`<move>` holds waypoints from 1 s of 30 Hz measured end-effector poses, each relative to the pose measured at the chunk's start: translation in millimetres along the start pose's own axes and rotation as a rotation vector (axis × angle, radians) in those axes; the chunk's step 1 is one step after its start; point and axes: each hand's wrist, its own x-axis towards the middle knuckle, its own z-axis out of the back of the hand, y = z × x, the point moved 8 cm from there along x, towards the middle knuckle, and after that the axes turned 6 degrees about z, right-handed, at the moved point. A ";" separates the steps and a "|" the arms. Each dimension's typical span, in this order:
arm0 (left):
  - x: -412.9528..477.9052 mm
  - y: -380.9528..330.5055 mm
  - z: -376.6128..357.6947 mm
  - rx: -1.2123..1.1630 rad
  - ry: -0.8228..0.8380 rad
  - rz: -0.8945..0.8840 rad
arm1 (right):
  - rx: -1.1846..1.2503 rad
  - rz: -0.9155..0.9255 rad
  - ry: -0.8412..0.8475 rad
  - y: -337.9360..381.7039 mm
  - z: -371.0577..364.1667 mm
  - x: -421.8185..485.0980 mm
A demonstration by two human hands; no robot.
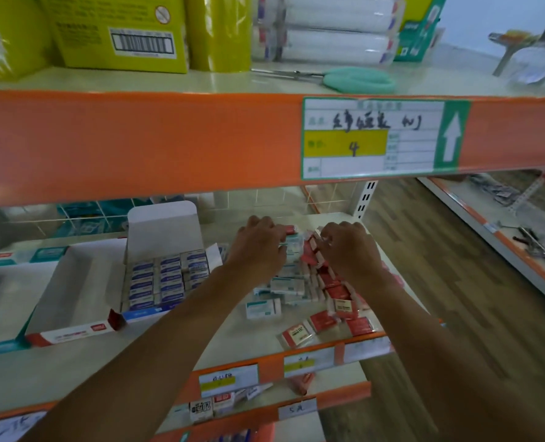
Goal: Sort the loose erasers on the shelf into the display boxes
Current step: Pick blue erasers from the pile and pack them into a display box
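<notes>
**A:** Status on the hands?

**B:** Both are down in the loose erasers (309, 282) at the right end of the shelf (242, 342). The right hand (350, 250) has its fingers curled and is pinching what I read as a red-sleeved eraser (312, 245). The left hand (258, 247) is curled over the teal-sleeved ones, but I can't tell if it has hold of any. Its fingertips are hidden.

**A:** Boxes?

**B:** 2 are within reach, left of the pile. The blue-eraser box (164, 231) is lid-up and looks nearly full. The red-trim box (70, 334) looks empty.

**A:** Risks?

**B:** I see 3.
1. Mis-sort: red and teal sleeves are mixed in 1 heap and the light is dim, so grabbing several at once could put the wrong colour in a box.
2. Drop-off: a stray red eraser (296, 334) lies right at the front lip. Either forearm could sweep it over the edge when it pulls back.
3. Box shift: the red-trim box looks light, so a hard toss could skid or tip it.

**A:** Mitigation?

**B:** I'd take 1 colour per pass, lift clear of the lip and set each eraser down rather than drop it.
</notes>
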 end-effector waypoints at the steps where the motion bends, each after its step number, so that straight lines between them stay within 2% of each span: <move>1: 0.5 1.8 -0.1 -0.002 -0.001 0.008 | 0.015 -0.012 0.007 -2.4 -1.4 0.7; 10: 4.3 33.1 6.7 -0.004 -0.020 0.094 | 0.024 -0.049 0.060 -5.1 -16.7 11.4; 15: -0.6 30.8 3.4 0.021 0.004 0.081 | 0.120 -0.066 0.128 -6.8 -19.5 16.7; 24: -2.9 30.8 -2.7 0.031 0.045 0.085 | 0.366 -0.011 0.132 4.0 -8.6 9.4; 30: -8.8 43.6 2.0 0.032 0.060 0.119 | 0.342 0.099 0.162 35.7 -9.4 9.8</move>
